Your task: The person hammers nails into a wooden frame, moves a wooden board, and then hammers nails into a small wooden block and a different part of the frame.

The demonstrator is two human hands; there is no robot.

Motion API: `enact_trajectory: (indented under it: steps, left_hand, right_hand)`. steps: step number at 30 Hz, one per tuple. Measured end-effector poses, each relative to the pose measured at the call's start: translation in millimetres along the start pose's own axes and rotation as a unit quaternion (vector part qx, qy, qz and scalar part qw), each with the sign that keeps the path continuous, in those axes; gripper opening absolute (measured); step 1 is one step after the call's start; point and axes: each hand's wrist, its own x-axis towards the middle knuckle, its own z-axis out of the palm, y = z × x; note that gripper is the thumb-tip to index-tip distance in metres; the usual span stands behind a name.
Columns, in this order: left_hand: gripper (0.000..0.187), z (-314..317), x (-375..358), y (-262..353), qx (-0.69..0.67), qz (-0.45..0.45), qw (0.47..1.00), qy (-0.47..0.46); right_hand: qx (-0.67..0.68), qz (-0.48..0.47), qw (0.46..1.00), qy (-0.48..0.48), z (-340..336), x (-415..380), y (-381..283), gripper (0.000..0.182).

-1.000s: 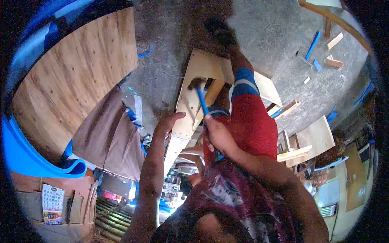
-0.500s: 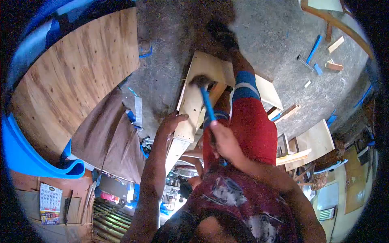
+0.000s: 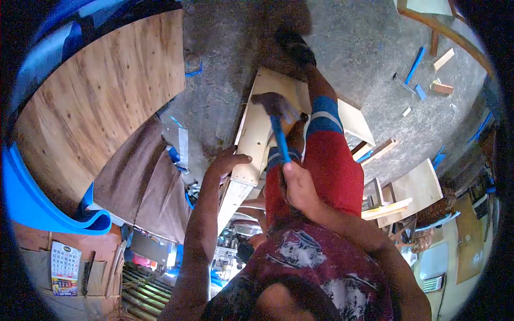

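Here the right hand (image 3: 300,187) is clenched on a hammer (image 3: 276,115), head up at 12 o'clock over the board (image 3: 257,134); left hand (image 3: 227,163) presses flat at 9, bracing it vs. blows.

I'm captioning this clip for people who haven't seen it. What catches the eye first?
The hammer with its blue handle, gripped in the right hand above a pale wooden board at centre. The left hand rests on the board's near end. A large plywood sheet fills the upper left.
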Motion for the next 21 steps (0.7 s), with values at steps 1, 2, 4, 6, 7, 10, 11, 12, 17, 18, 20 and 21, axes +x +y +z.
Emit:
enact_trajectory:
  steps: [1, 2, 4, 6, 7, 10, 11, 12, 17, 18, 20, 21]
  left_hand:
    - [0.057, 5.2, -4.1, 5.7, -0.003, -0.001, 1.0, 0.027]
    - [0.055, 9.1, -7.8, 11.2, -0.004, -0.002, 0.999, 0.052]
    - [0.054, 11.9, -13.7, 19.4, 0.016, -0.003, 0.999, 0.047]
    - [0.052, 10.3, -10.8, 20.7, 0.034, -0.004, 0.999, 0.041]
    - [0.051, 7.4, -6.7, 19.9, 0.025, -0.014, 0.999, 0.024]
    - [0.049, 6.7, -5.5, 15.0, 0.037, 0.011, 0.999, 0.014]
    - [0.048, 8.9, -6.4, 14.9, 0.056, 0.048, 0.997, 0.019]
    - [0.048, 10.6, -9.9, 12.9, 0.056, 0.043, 0.997, 0.019]
    - [0.043, 5.1, -4.2, 9.4, 0.043, -0.013, 0.999, 0.025]
    - [0.043, 3.7, -3.2, 6.4, 0.045, -0.01, 0.999, 0.025]
    - [0.044, 3.2, -0.5, 6.3, 0.039, -0.011, 0.999, 0.004]
    - [0.044, 8.0, -8.9, 3.8, 0.036, -0.019, 0.999, 0.003]
  right_hand:
    - [-0.012, -0.044, 0.999, 0.027, 2.7, -1.7, 3.9, 0.039]
    - [-0.023, -0.089, 0.994, 0.056, 4.9, -2.1, 8.8, 0.038]
    - [-0.069, -0.071, 0.994, 0.037, 8.4, 7.7, 23.3, 0.037]
    - [0.008, 0.105, 0.994, -0.033, -2.1, 9.8, -7.9, 0.037]
    - [0.093, 0.123, 0.987, -0.039, -9.6, 4.4, -33.2, 0.039]
    - [0.06, -0.074, 0.994, 0.06, -9.6, 2.4, -5.0, 0.04]
    - [-0.015, -0.12, 0.989, 0.082, -3.2, 0.7, 2.6, 0.042]
    - [-0.014, -0.115, 0.99, 0.082, -0.2, 0.6, 10.9, 0.042]
    - [0.114, 0.001, 0.993, 0.028, -16.4, 3.8, -18.6, 0.045]
    - [0.132, -0.088, 0.985, 0.072, -19.9, 5.7, -17.0, 0.045]
    - [-0.005, -0.197, 0.971, 0.136, 2.6, 9.6, 24.6, 0.042]
    - [0.037, -0.017, 0.999, 0.031, 8.7, 3.8, 22.5, 0.042]
